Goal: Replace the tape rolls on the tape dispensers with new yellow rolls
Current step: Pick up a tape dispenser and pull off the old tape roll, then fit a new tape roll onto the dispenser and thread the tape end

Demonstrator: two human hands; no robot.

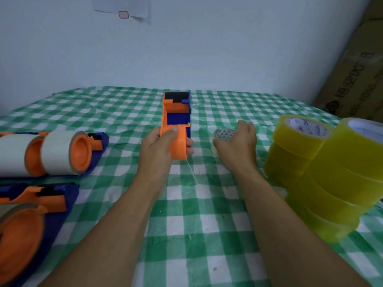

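Left grip point(159, 146): closed round the near, rounded orange end of the middle dispenser, thumb laid along its top edge, fingertips showing on its right side.
Middle dispenser point(166, 114): orange and blue, lying lengthwise on the worktop, black-padded end pointing far toward the wall, near end inside the left grip.
Right grip point(236, 141): palm down over the clear roll, fingers arched over its far rim, thumb at its near left side, holding it.
Clear roll point(222, 134): small, flat on the cloth, just right of the middle dispenser, core printed with small triangles, mostly covered by the right grip.
Yellow rolls point(300, 141): two stacks side by side at the right, farther stack lower, nearer stack taller and cut by the frame edge. White printed cores on top. Near the right grip but apart from it.
Far-left dispensers point(103, 139): lying at the left edge, blue bases, two whitish rolls side by side on orange hubs, well apart from the left grip.
Near-left dispenser point(51, 201): same colours, a roll with a brownish rim on its orange hub, cut by the frame edge.
Worktop point(186, 224): covered with a green and white checked cloth, creased in places.
Wall point(207, 48): pale and plain behind the worktop, a sheet of paper point(124, 5) stuck high up.
Cardboard box point(356, 75): leaning at the far right, its lettering too blurred to read.
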